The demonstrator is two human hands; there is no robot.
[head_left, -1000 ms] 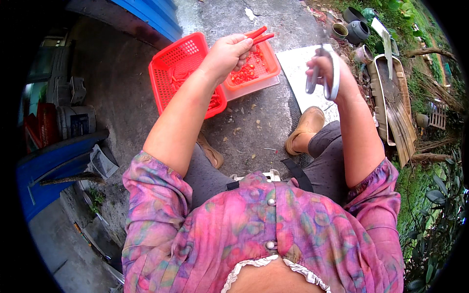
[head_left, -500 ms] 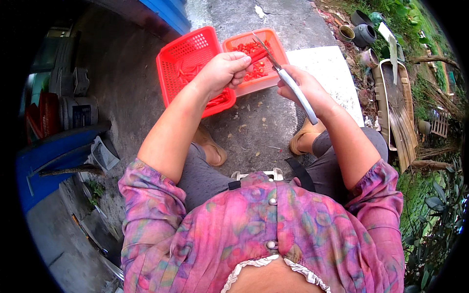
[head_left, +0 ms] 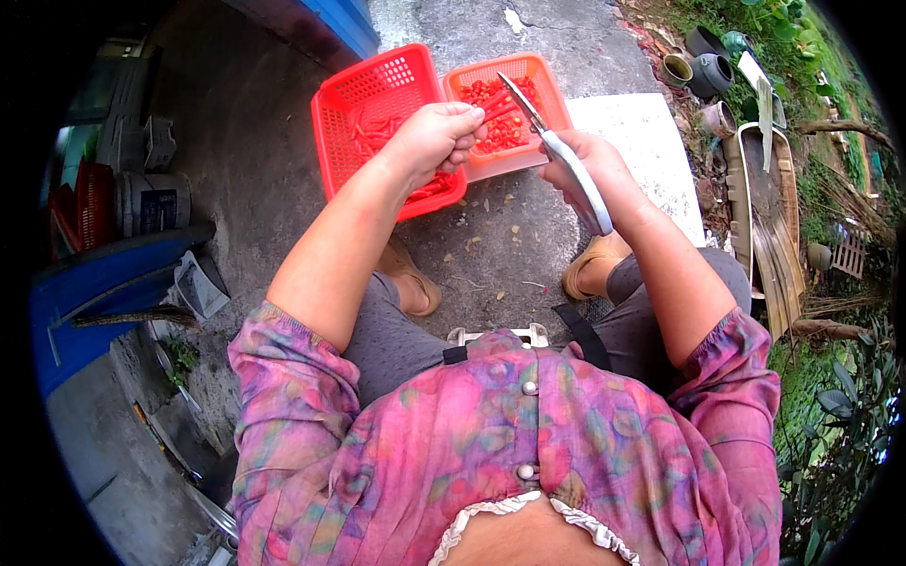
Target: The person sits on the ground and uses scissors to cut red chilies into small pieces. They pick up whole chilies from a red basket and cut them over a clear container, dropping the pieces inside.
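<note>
My left hand (head_left: 437,137) pinches red chillies (head_left: 496,108) between thumb and fingertips, their ends reaching right over the orange basket. In my right hand (head_left: 596,168) is a pair of scissors (head_left: 578,172) with pale grey-blue handles. Its blades point up and left, beside the held chillies; whether they touch is unclear. Below the blades, the orange basket (head_left: 557,102) contains cut red chilli pieces (head_left: 505,135). The larger red basket (head_left: 326,127), left of it and partly behind my left forearm, contains whole red chillies (head_left: 376,132).
A white board (head_left: 642,141) lies on the concrete floor at the right. Pots (head_left: 710,74) and a long trough (head_left: 760,189) stand farther right by plants. A grey bucket (head_left: 156,209) and blue panel (head_left: 94,302) are at the left. My sandalled feet flank the floor before me.
The scissor blades have shifted slightly right, and the chillies' ends now look thinner and more spread. Both baskets appear a little farther right in view.
</note>
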